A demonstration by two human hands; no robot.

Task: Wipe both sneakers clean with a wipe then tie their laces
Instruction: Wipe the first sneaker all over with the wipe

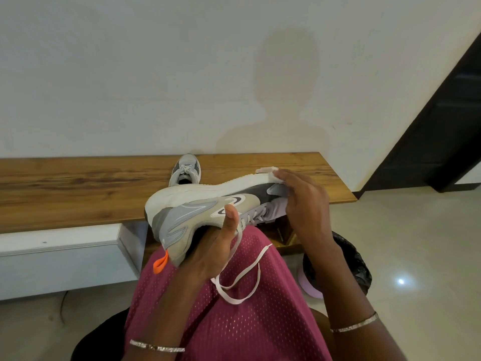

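Your left hand [208, 246] grips the swoosh-marked sneaker [197, 201] above your lap; your right hand [304, 204] curls round its toe, pressing the wipe [266, 171] there; the second sneaker [186, 169] sits on the far counter [78, 191].

Far sneaker [185, 170] on bench [78, 188], behind held sneaker [208, 204] (bin [360, 264] right).

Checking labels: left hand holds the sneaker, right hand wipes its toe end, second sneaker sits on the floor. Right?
No. The second sneaker sits on the bench, not the floor, as the head view shows. The rest stands: the left hand holds the sneaker, and the right hand holds a wipe to its toe end.
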